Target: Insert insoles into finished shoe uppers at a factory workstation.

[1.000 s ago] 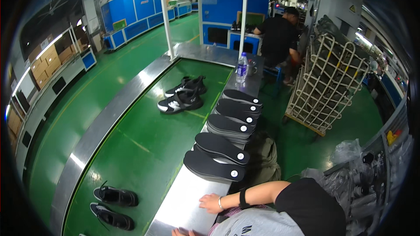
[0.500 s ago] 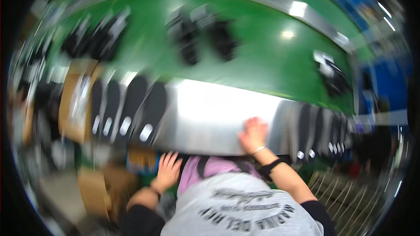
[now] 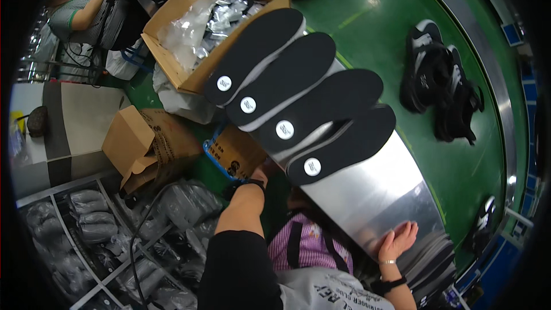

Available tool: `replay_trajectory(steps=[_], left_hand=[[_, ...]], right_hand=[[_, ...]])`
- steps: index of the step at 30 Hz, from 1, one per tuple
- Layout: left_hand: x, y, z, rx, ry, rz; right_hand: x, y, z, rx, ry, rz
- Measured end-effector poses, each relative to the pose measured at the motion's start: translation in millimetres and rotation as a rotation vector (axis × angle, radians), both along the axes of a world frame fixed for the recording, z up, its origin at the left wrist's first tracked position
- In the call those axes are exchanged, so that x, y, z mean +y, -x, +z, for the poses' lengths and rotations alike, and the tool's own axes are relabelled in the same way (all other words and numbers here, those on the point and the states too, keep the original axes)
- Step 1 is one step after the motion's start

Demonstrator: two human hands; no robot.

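Observation:
My right hand (image 3: 399,242) rests on the bare part of the shiny metal bench (image 3: 373,186), fingers stretched out and holding nothing. Beside it stands a row of dark insoles (image 3: 429,264). My left hand (image 3: 261,173) reaches down past the bench's near edge, beside a cardboard box in a blue crate (image 3: 232,152); its fingers are hidden. Several black shoe insoles with round white stickers lie side by side on the bench. The nearest insole (image 3: 350,143) is closest to my left hand, and the farthest insole (image 3: 258,51) lies against an open carton.
The open carton (image 3: 166,43) holds silvery and clear plastic packets. Black shoes (image 3: 427,74) stand on the green conveyor beyond the bench. A brown carton (image 3: 169,138) and a metal rack (image 3: 86,264) of plastic-wrapped items are at left. A co-worker (image 3: 92,14) sits far left.
My view has swung left. My left hand has gone from near the bench edge down beside the blue crate. My right hand still lies on the bench, near the right-hand insoles.

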State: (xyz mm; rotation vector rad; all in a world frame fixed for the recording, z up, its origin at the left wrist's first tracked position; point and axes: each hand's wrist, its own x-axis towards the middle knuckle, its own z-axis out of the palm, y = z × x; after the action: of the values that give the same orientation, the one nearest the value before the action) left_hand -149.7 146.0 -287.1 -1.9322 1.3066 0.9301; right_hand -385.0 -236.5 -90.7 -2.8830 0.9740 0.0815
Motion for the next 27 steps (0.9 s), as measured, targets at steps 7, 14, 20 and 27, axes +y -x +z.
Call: replay_trajectory(steps=[7,14,20,27], left_hand=[[-6.7,37.4,-56.4,-0.193,0.034,-0.359],[-19.5,57.7,-38.9,-0.185,-0.045,-0.447],[-58.1,106.2,37.3,0.107,-0.156,-0.116],[-51.5,168.4,26.2,0.087,-0.056,0.207]], right_hand=[[-0.8,-1.9,1.5,-0.022,0.024,-0.003],[4.1,6.2,2.0,-0.026,0.030,0.001],[2.2,6.7,1.9,-0.023,0.075,-0.006],[9.5,3.8,7.5,-0.006,0.006,-0.023]])
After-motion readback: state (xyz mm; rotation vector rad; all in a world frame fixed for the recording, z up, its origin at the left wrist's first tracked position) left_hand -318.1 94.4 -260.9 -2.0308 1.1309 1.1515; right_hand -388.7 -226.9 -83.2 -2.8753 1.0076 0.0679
